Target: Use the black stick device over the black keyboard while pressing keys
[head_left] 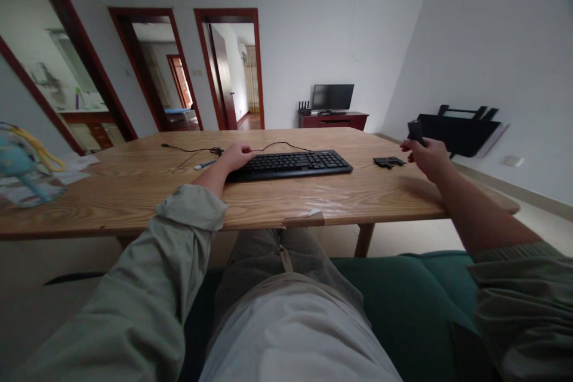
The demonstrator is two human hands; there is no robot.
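From my remote feed I have one head view, both bare hands in frame. Left hand (237,157) is at the far left end of the black keyboard (293,162), touching it; fingers look bent, but I can't tell whether they grip the edge or just rest. Right hand (432,155) is raised above the right end of the wooden table (147,203), fingers closed around a small black object (416,130) that sticks up past them; can't make out what it is. Keyboard lies flat on the tabletop, long side roughly along the near edge, well apart from the right hand. Between keyboard and right hand I get a dark flat item (389,162) on the wood, too small to identify. Black cable (216,150) is bunched behind the left wrist, its loose end off to the left; blue-and-white stick (205,165) lies just beside that wrist. Brown tape (308,219) on the table's near edge. Far left: papers (78,168) near a blurred light-blue item (15,161). Across the room, a screen (332,97) stands on a red cabinet (333,120).
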